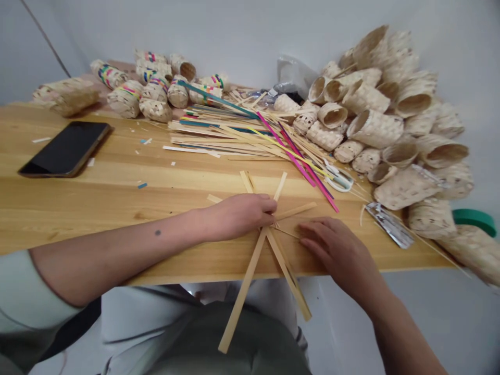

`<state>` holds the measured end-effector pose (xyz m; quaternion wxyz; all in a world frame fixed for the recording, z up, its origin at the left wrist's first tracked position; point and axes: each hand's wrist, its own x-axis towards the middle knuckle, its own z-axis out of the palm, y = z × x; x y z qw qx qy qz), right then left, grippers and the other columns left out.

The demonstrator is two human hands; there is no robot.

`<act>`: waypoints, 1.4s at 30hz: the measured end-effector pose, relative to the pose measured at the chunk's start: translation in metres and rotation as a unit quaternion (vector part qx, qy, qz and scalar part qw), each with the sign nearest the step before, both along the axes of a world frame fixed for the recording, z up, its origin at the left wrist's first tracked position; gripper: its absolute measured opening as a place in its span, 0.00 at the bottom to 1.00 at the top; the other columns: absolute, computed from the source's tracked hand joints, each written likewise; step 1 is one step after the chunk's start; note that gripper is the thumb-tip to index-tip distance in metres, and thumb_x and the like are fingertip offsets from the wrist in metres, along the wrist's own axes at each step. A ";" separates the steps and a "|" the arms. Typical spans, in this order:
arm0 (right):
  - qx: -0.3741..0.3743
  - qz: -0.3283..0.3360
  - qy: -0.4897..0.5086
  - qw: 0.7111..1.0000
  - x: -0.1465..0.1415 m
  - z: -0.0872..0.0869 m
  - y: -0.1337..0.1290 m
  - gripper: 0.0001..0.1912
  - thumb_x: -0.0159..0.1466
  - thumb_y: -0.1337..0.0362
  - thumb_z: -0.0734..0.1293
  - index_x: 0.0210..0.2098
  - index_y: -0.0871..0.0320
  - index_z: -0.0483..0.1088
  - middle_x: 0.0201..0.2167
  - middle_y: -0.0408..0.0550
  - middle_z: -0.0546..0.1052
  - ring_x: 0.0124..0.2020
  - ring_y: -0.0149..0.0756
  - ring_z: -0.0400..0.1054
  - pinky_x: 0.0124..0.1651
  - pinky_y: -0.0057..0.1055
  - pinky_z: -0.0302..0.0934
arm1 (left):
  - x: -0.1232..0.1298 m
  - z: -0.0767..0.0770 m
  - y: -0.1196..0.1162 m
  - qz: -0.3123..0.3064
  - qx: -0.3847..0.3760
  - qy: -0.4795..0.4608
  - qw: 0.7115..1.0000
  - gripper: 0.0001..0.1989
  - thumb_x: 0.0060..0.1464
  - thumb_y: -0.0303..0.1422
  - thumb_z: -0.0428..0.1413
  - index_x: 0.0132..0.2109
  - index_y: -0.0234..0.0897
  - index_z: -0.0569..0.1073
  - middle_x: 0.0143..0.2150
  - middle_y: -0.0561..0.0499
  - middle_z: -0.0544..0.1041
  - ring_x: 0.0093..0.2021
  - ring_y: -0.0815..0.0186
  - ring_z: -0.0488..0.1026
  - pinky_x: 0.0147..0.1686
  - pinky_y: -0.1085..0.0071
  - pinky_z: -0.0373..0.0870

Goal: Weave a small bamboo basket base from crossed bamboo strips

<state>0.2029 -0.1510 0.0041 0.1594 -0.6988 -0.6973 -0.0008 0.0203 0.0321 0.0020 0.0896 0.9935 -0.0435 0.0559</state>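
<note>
The crossed bamboo strips [250,276] fan out from the lower centre of the frame, two hanging past the near edge of the tabletop [187,187]. The left hand [242,216] presses their crossing, fingers bunched together. The right hand [338,250], just right, has curled fingers at a thin strip's [288,233] end; their grip is unclear. Loose strips [219,130] lie beyond.

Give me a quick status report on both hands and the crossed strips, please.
Left hand holding crossed strips near their centre. Right hand pinching thin strand. Loose strips beyond, apart from the crossed ones.
</note>
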 end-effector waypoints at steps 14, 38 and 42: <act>-0.129 -0.108 0.114 0.979 0.009 0.014 -0.001 0.08 0.63 0.57 0.63 0.33 0.52 0.72 0.27 0.41 0.79 0.27 0.35 0.72 0.27 0.29 0.59 | -0.001 0.001 0.000 0.045 -0.042 -0.002 0.998 0.14 0.66 0.30 0.44 0.40 0.38 0.74 0.40 0.52 0.71 0.42 0.67 0.67 0.39 0.72 0.59; -0.193 -0.131 0.265 0.936 0.020 0.020 0.027 0.19 0.65 0.50 0.59 0.30 0.55 0.74 0.25 0.45 0.78 0.28 0.36 0.72 0.30 0.30 0.63 | -0.011 0.000 -0.009 0.117 0.057 0.013 0.991 0.11 0.64 0.36 0.48 0.40 0.35 0.72 0.39 0.47 0.71 0.41 0.61 0.69 0.37 0.66 0.66; -0.193 -0.052 0.182 0.963 0.007 0.023 0.047 0.16 0.65 0.55 0.59 0.37 0.55 0.77 0.37 0.49 0.80 0.38 0.40 0.73 0.40 0.34 0.63 | -0.011 -0.001 -0.010 0.133 0.052 0.001 0.990 0.09 0.62 0.37 0.50 0.40 0.36 0.72 0.39 0.48 0.72 0.41 0.61 0.69 0.36 0.67 0.66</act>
